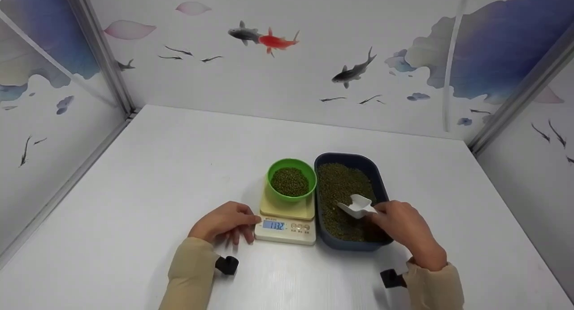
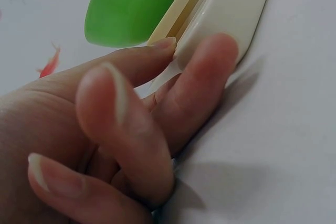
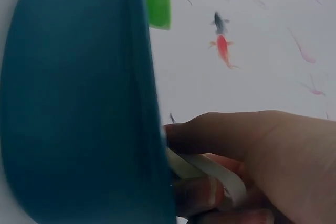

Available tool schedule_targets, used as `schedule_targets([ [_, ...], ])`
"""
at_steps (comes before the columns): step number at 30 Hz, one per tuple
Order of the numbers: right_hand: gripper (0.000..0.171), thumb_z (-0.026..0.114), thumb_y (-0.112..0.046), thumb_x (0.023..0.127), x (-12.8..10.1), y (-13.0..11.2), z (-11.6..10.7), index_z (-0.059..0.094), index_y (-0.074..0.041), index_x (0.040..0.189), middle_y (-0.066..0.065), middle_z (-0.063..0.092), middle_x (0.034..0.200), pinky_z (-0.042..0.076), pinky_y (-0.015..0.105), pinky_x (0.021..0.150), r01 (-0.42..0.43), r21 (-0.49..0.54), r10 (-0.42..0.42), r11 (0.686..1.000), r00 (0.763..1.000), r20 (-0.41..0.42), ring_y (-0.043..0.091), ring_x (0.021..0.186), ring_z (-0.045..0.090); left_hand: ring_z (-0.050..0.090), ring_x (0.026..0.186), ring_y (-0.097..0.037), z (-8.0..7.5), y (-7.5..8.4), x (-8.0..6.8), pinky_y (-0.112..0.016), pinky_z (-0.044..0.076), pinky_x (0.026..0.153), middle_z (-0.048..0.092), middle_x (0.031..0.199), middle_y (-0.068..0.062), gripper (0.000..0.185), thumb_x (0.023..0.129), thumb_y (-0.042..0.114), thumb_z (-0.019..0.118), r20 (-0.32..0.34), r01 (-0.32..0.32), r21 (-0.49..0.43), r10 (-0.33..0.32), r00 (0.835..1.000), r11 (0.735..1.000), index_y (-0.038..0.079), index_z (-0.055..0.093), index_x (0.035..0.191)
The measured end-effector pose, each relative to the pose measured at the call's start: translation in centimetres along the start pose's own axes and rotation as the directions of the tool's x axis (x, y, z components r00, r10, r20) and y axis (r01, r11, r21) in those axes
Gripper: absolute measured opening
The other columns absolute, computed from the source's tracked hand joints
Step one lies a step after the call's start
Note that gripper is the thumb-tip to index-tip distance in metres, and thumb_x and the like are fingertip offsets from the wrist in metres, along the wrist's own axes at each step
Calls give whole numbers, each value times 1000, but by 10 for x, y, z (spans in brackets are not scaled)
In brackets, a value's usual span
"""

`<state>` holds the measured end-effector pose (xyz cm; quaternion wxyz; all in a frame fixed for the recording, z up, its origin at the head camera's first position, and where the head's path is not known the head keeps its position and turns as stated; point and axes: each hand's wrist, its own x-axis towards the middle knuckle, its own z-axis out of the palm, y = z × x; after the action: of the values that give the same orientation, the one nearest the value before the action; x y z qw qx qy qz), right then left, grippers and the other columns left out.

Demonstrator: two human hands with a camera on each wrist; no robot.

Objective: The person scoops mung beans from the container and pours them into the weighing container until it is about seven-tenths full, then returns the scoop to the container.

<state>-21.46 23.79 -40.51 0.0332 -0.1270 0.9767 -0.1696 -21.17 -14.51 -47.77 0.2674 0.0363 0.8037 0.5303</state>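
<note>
A digital kitchen scale [image 1: 284,238] reads about 113.2 on its display. On its yellowish platform stands a green bowl [image 1: 291,199] with small green beans [image 1: 290,181] inside, which look like mung beans. My left hand [image 1: 228,221] rests at the scale's left edge; the left wrist view shows the thumb tip [image 2: 167,43] against it and the other fingers loosely bent. With my right hand [image 1: 403,222] I grip the handle of a white scoop [image 1: 358,206], held low over the beans in a dark blue tub [image 1: 354,246]. In the right wrist view, the tub's wall hides the scoop's front.
The tub stands close against the scale's right side. White table surface [image 1: 179,166] spreads around them. A back wall [image 1: 287,85] with painted fish and side panels with metal posts border the table. Small black devices [image 1: 228,265] sit at both wrists.
</note>
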Motion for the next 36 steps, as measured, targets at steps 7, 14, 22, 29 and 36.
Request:
schedule_targets([
  [7,21,55,-27,88,4,-10,10,67,-11,91,-3,49,56,33,30,51,5,-45,-6,999,1000,-19,13,50,41,51,41,-12,-1,0,-1,-22,31,36,67,71,-11,35,80,42,63,-5,0,-3,-1,1000,1000,9,62,90],
  [14,18,54,-26,89,11,-17,24,60,-13,78,-2,45,55,32,31,49,3,-80,-7,997,999,-42,14,49,40,51,41,-12,-2,0,-2,-22,32,37,67,70,-12,35,80,42,63,-9,-9,-9,9,1000,1000,9,62,89],
  [22,20,52,-27,90,17,-22,39,56,-10,81,0,43,56,33,32,47,7,-111,-11,994,999,-42,15,48,41,50,41,-12,-2,0,-2,-22,32,37,67,70,-12,35,79,41,63,-12,-6,-18,6,1000,1000,8,62,89],
  [29,23,49,-27,91,21,-29,49,53,-8,79,2,44,56,33,33,43,-11,-136,1,991,997,-73,16,47,44,50,39,-12,-1,0,-1,-22,32,36,67,70,-11,34,80,41,63,-15,-7,-5,7,1000,1000,8,62,89],
  [36,25,49,-28,91,33,-34,55,53,-7,80,6,48,59,36,36,43,-21,-125,9,992,995,-99,20,49,48,50,40,-12,0,2,-1,-23,34,37,67,70,-12,34,79,40,64,-13,-3,-28,3,1000,1000,7,62,89],
])
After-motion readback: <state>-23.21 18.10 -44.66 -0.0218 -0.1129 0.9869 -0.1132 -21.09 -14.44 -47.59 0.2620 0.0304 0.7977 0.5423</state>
